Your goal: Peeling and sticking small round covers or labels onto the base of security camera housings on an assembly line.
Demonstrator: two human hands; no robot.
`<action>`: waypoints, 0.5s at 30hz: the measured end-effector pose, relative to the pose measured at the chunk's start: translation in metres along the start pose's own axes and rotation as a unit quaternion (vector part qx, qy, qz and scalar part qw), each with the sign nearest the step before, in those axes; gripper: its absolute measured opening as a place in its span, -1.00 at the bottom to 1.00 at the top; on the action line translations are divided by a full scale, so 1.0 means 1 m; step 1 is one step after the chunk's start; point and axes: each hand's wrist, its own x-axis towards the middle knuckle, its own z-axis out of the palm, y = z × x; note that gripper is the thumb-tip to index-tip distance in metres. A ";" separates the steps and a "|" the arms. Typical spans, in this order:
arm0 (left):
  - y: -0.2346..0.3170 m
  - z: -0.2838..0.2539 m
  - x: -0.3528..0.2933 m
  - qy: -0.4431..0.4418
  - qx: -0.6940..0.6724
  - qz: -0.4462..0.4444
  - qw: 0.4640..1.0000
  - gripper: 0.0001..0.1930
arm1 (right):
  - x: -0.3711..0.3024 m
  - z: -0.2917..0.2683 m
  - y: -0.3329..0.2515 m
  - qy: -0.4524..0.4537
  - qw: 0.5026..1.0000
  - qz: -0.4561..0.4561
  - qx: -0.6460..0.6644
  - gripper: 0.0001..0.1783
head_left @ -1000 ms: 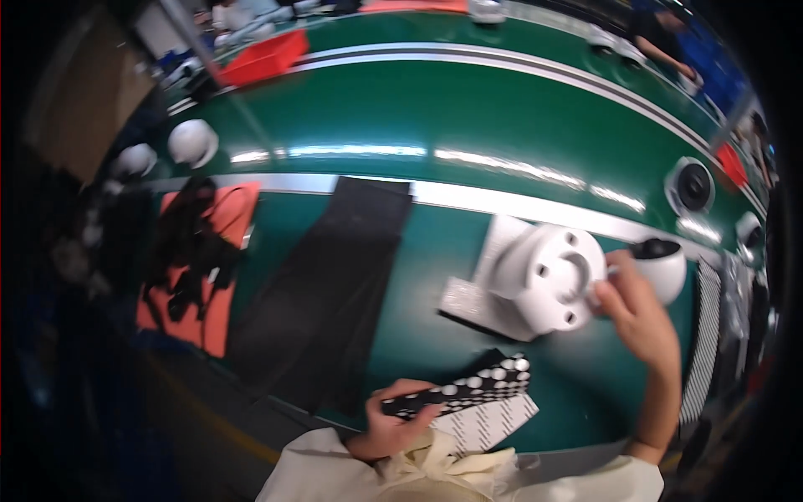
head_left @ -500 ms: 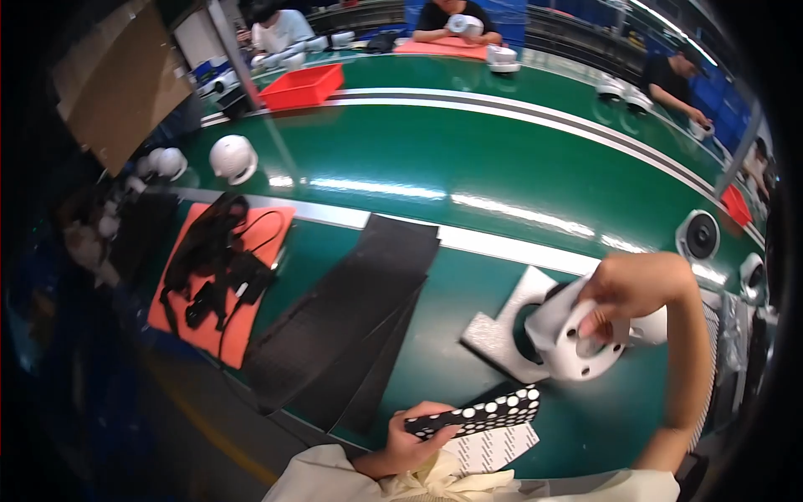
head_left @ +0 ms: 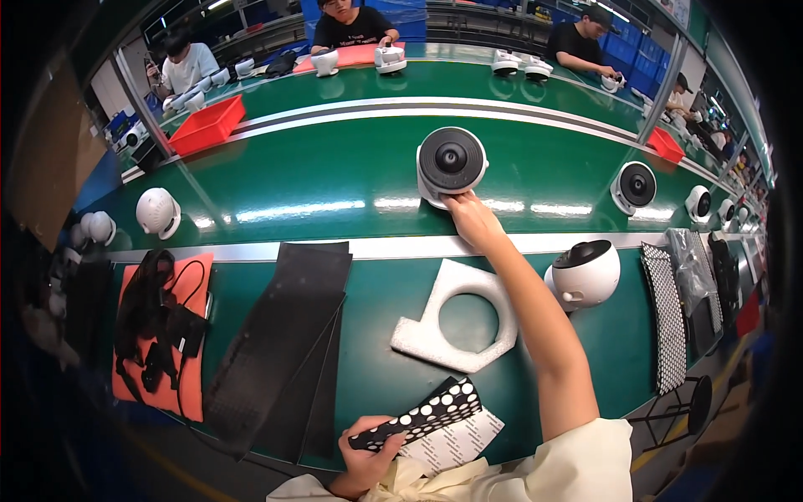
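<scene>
My right hand (head_left: 473, 219) reaches far out, its fingers closed at the base of a white dome camera (head_left: 427, 180) on the green belt. The camera stands upright, its round black ribbed face turned toward me. My left hand (head_left: 368, 460), near the front edge, grips a folded sheet of black stickers with white dots (head_left: 431, 410); its printed white backing paper (head_left: 456, 439) shows underneath. Between my arms lies a white foam block (head_left: 416, 333) with a round hole. Another white camera (head_left: 598, 280) sits right of my forearm, tilted, dark face up.
Black mats (head_left: 284, 335) lie left of the foam, beside an orange pad (head_left: 191, 376) with black cables and adapters. More white cameras (head_left: 633, 186) stand along the belt. Dotted sheets (head_left: 665, 322) hang at right. A red bin (head_left: 209, 124) and several people are across the belt.
My right hand has carried the white camera from over the foam block out onto the belt and turned it upright. My left hand still holds the sticker sheet. The view has swung right.
</scene>
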 end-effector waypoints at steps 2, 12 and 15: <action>-0.002 0.000 -0.001 0.000 -0.012 -0.002 1.000 -0.81 | -0.006 0.015 0.013 -0.006 0.999 -0.012 -0.047 -0.72; -0.005 0.012 -0.010 0.134 0.009 -0.061 0.989 -0.68 | 0.009 -0.143 -0.035 -0.330 0.923 0.188 -0.058 -0.56; -0.002 0.011 -0.007 0.133 -0.025 -0.086 0.987 -0.75 | -0.027 -0.235 0.003 -0.227 0.941 0.246 -0.048 -0.48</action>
